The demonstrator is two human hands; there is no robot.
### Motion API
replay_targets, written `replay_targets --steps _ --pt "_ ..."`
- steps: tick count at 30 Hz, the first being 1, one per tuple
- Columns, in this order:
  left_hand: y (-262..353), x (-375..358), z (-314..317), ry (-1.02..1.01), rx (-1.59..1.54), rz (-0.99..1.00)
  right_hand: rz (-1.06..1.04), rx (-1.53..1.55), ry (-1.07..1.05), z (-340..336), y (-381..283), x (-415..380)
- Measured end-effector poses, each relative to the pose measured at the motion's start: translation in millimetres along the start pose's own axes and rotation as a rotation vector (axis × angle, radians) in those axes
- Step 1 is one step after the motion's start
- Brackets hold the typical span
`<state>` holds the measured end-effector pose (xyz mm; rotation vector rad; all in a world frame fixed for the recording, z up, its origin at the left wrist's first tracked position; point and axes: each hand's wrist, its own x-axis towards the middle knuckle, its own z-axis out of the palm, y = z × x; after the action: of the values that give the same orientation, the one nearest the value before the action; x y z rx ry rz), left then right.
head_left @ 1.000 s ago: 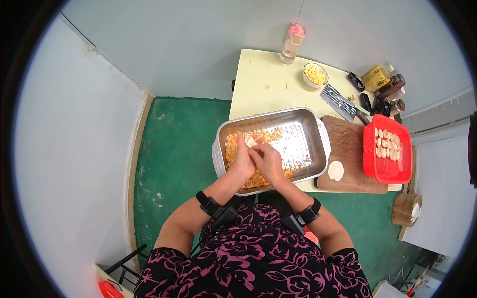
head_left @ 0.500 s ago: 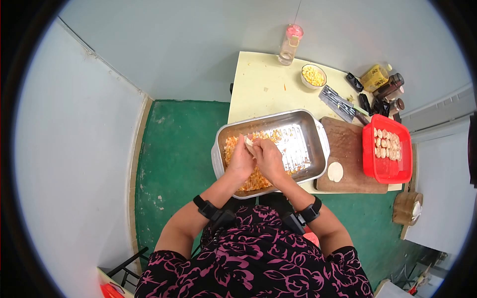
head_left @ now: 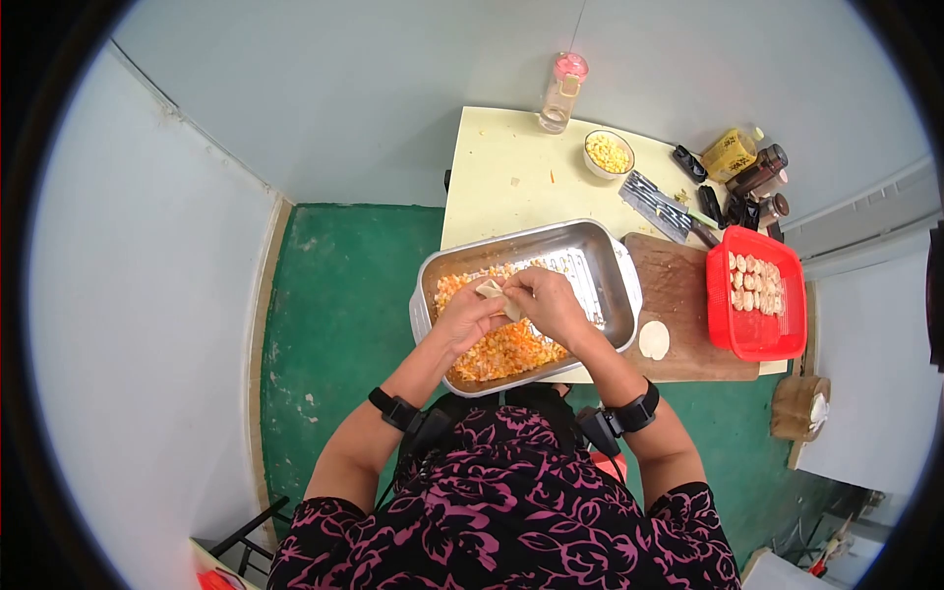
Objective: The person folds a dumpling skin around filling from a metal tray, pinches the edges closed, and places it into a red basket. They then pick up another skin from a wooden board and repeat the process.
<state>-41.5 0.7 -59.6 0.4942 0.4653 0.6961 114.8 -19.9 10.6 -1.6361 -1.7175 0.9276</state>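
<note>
Dumpling: a small pale dough piece (head_left: pixel 492 289) was held above the near-left part of the metal pan (head_left: pixel 616 258), over the orange-yellow filling (head_left: pixel 501 349).
Left hand: the left hand (head_left: pixel 464 317) was closed on the dumpling's left side, fingertips pinched to the dough.
Right hand: the right hand (head_left: pixel 553 303) was closed on its right side, touching the left hand; both hands were brought together around it.
Handling: the dough was judged light, soft and easily torn, likely tacky where damp; the sealed rim was judged the best place for a grip, the filled belly the worst.
Edges: the pan's raised rim was found just beyond the knuckles on all sides, and the near rim overhung the counter (head_left: pixel 501 177) edge.
Open room: bare counter lay far and left of the pan.
Right side: it was crowded by the cutting board (head_left: pixel 688 295), a round wrapper (head_left: pixel 654 339) and the red basket (head_left: pixel 718 315), with a cleaver (head_left: pixel 657 205) and corn bowl (head_left: pixel 609 153) farther off.
</note>
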Motion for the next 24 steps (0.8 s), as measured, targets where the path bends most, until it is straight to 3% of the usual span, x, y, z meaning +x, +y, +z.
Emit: replay_targets --steps 16,19,22,24 --pt "4 1 2 0.018 0.002 -0.030 -0.224 -0.008 0.148 -3 -11 -14" --pt "7 1 6 -0.007 -0.016 -0.002 -0.055 -0.027 0.148 -9 -16 -16" --pt "10 -2 13 0.025 -0.005 0.030 -0.163 -0.001 0.353 -9 -7 -14" --pt "10 -1 11 0.014 -0.032 0.053 -0.082 0.095 0.376 -14 -4 -15"
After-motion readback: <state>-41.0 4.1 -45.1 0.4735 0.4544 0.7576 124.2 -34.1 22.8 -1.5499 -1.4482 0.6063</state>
